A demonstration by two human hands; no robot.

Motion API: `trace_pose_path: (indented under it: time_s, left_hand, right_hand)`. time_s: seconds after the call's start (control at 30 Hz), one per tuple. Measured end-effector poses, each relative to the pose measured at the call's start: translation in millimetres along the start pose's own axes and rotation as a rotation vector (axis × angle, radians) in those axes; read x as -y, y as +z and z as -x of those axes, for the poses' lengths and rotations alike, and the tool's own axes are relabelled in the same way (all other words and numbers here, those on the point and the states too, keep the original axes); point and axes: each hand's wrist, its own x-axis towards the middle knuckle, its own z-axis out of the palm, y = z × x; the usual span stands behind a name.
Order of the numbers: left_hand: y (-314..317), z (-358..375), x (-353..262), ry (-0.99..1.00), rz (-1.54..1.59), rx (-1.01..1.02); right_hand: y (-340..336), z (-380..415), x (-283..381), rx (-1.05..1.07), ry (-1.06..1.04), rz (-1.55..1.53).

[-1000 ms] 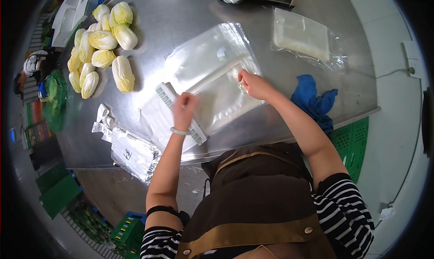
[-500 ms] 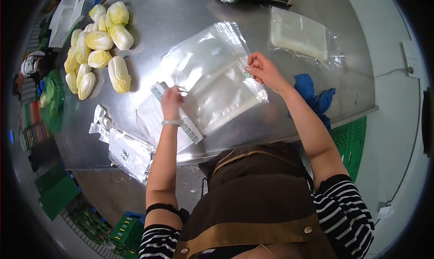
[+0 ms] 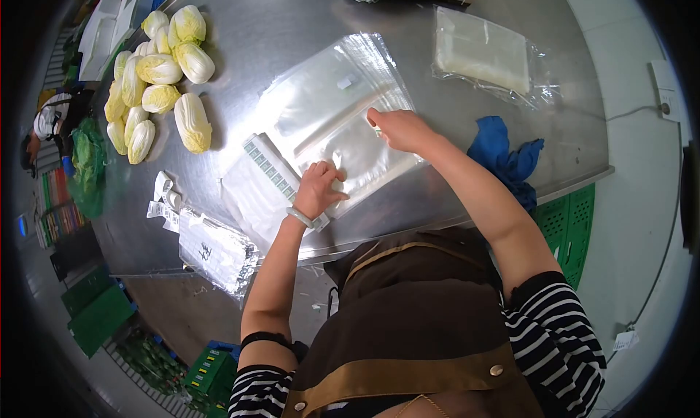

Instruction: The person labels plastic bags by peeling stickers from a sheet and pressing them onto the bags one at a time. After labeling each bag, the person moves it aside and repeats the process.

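A stack of clear plastic bags (image 3: 313, 101) lies fanned on the metal table. My left hand (image 3: 319, 190) rests on the lower part of the stack, thumb and fingers apart. Over the right side of the bags, my right hand (image 3: 401, 130) is closed in a pinch on a small sticker label, mostly hidden by the fingers. A strip of green-and-white labels (image 3: 268, 166) lies beside my left hand, on a white sheet (image 3: 244, 188). One pale label (image 3: 347, 82) shows on the upper part of the bags.
Several napa cabbages (image 3: 160, 69) are piled at the table's far left. A wrapped pack of bags (image 3: 485, 53) and a blue cloth (image 3: 503, 152) lie to the right. At the left front are a curled white label strip (image 3: 166, 192) and a silvery packet (image 3: 215, 250).
My left hand has moved off the label strip, right and down onto the bags. My right hand has shifted left and slightly down, still pinching the label.
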Motion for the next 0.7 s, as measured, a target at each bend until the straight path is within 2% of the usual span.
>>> trace_pose_path:
  time_s: [0.03, 0.13, 0.2, 0.3, 0.33, 0.37, 0.43, 0.5, 0.53, 0.57, 0.67, 0.7]
  left_hand:
    - [6.2, 1.2, 8.9, -0.002, 0.053, -0.008]
    - [17.3, 3.1, 31.4, -0.009, 0.163, -0.036]
    - [17.4, 1.7, 34.0, -0.008, 0.185, -0.049]
    - [8.6, 1.9, 40.3, -0.405, 0.456, 0.045]
    - [-2.7, -2.2, 33.9, -0.501, 0.554, -0.015]
    - [-18.6, -8.7, 31.0, -0.533, 0.536, -0.098]
    - [-28.1, -20.9, 43.7, -0.625, 0.921, -0.499]
    - [-47.8, -34.1, 41.1, -0.671, 0.978, -0.762]
    - [-46.4, -38.5, 45.0, -0.652, 0.851, -0.977]
    - [-45.8, -40.8, 49.0, -0.629, 0.712, -1.188]
    - [-36.2, -34.0, 16.4, -0.222, 0.134, -1.078]
    - [-30.2, -24.0, 6.3, -0.093, -0.008, -0.806]
  right_hand:
    - [2.0, -2.1, -1.5, -0.016, -0.026, 0.106]
    - [-2.4, -2.1, -9.7, -0.092, 0.130, 0.200]
    - [-10.4, 4.9, -14.2, -0.156, 0.120, 0.140]
    - [-24.6, 17.5, -3.2, -0.382, 0.194, -0.070]
    - [-25.7, 25.5, 4.0, -0.474, 0.235, -0.161]
    - [-17.2, 34.1, 7.2, -0.505, 0.070, -0.010]
    - [6.0, 48.3, 11.4, -0.565, -0.265, 0.291]
    - [29.8, 45.0, 28.6, -0.429, -0.374, 0.381]
    - [39.0, 43.0, 35.1, -0.359, -0.432, 0.424]
    - [46.9, 44.3, 36.1, -0.340, -0.363, 0.372]
    - [59.2, 48.3, 34.5, -0.296, -0.177, 0.257]
    - [60.2, 50.4, 33.1, -0.308, -0.169, 0.254]
